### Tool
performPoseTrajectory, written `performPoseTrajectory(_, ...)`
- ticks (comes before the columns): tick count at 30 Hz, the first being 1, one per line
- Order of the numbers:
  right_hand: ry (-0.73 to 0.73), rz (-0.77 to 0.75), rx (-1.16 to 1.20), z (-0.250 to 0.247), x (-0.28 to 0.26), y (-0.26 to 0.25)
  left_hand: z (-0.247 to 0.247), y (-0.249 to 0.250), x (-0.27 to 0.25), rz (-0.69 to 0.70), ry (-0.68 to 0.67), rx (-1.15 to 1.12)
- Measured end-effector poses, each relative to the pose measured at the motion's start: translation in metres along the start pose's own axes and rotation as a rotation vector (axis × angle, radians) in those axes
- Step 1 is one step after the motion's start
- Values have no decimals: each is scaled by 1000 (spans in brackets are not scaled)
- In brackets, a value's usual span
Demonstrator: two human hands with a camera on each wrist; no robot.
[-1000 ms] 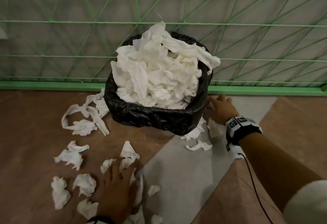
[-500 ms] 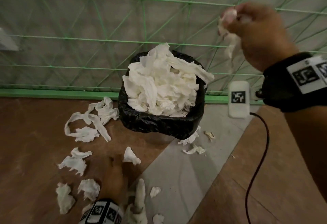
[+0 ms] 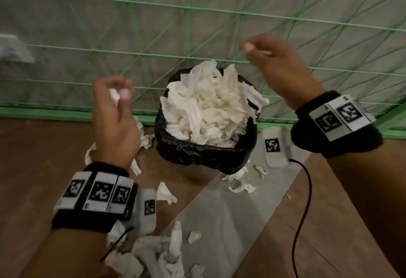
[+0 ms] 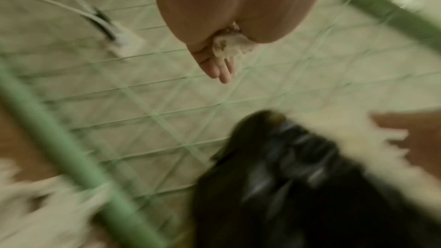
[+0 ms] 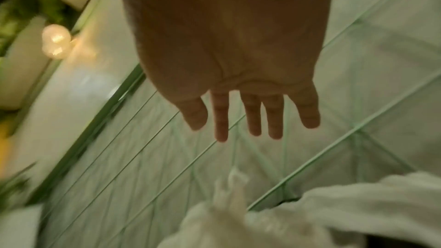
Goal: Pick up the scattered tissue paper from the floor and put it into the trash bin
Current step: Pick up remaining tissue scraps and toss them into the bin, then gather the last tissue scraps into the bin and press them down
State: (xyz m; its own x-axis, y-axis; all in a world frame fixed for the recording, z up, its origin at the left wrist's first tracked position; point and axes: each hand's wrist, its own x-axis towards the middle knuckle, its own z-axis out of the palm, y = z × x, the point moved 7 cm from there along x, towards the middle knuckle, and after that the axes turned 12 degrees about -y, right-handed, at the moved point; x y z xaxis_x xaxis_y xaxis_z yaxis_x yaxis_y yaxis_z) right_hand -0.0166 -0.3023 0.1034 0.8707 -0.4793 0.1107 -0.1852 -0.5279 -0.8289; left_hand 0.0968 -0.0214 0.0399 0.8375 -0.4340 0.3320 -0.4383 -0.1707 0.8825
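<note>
A black-lined trash bin (image 3: 197, 154) stands against the net fence, heaped over its rim with white tissue (image 3: 208, 106). My left hand (image 3: 119, 94) is raised just left of the bin and grips a small tissue wad (image 3: 114, 96), which the left wrist view shows tucked in the fingers (image 4: 232, 46). My right hand (image 3: 259, 51) hovers above the bin's right rim. In the right wrist view its fingers (image 5: 250, 120) hang straight and hold nothing, with the heap (image 5: 262, 214) below. Scattered tissue pieces (image 3: 165, 194) lie on the floor.
More tissue lies near my left wrist (image 3: 153, 253), left of the bin (image 3: 146, 139) and at its right foot (image 3: 241, 187). A green net fence (image 3: 189, 58) with a green base rail (image 3: 44, 112) closes the far side. A black cable (image 3: 305, 201) hangs from my right wrist.
Both hands have come up from the floor. The left rose carrying a tissue wad. The right, which held tissue high half a second ago, now hangs lower over the bin without it.
</note>
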Motion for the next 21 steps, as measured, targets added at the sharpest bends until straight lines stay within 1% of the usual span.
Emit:
performPoseTrajectory(1, 120, 22, 85, -19, -4, 17, 10, 27, 10, 56, -66, -19)
performPoseTrajectory(2, 215, 74, 156, -33, -10, 40, 23, 50, 18, 115, -163, -12)
performPoseTrajectory(3, 279, 158, 192, -40, -17, 72, 40, 70, 25, 176, -272, 23)
performPoseTrajectory(4, 297, 262, 180, -40, -25, 110, 59, 84, 29, 229, -377, 82)
performPoseTrajectory(5, 253, 383, 116, -32, -36, 148, 77, 91, 32, 270, -471, 172)
performPoseTrajectory(6, 155, 508, 37, -17, -51, 185, 94, 93, 33, 292, -555, 281)
performPoseTrajectory(7, 22, 636, -36, 5, -71, 217, 111, 86, 32, 270, -627, 394)
performPoseTrajectory(8, -123, 741, -96, 30, -94, 243, 125, 73, 32, 214, -699, 503)
performPoseTrajectory(9, -256, 794, -151, 55, -117, 263, 136, 57, 29, 152, -774, 594)
performPoseTrajectory(10, -358, 777, -190, 78, -133, 271, 145, 42, 26, 98, -837, 660)
performPoseTrajectory(12, -496, 651, -309, 116, -150, 272, 154, 16, 21, 17, -902, 774)
performPoseTrajectory(14, -587, 548, -549, 140, -154, 271, 157, 0, 21, -35, -897, 864)
performPoseTrajectory(15, -607, 511, -682, 148, -155, 270, 158, -4, 21, -59, -881, 881)
performPoseTrajectory(16, -600, 461, -780, 155, -156, 268, 159, -6, 21, -82, -866, 879)
performPoseTrajectory(17, -563, 399, -806, 159, -156, 266, 160, -7, 20, -104, -857, 866)
performPoseTrajectory(19, -493, 283, -705, 161, -157, 262, 163, -6, 19, -129, -846, 828)
performPoseTrajectory(21, -459, 241, -584, 154, -156, 261, 160, 4, 21, -120, -808, 751)
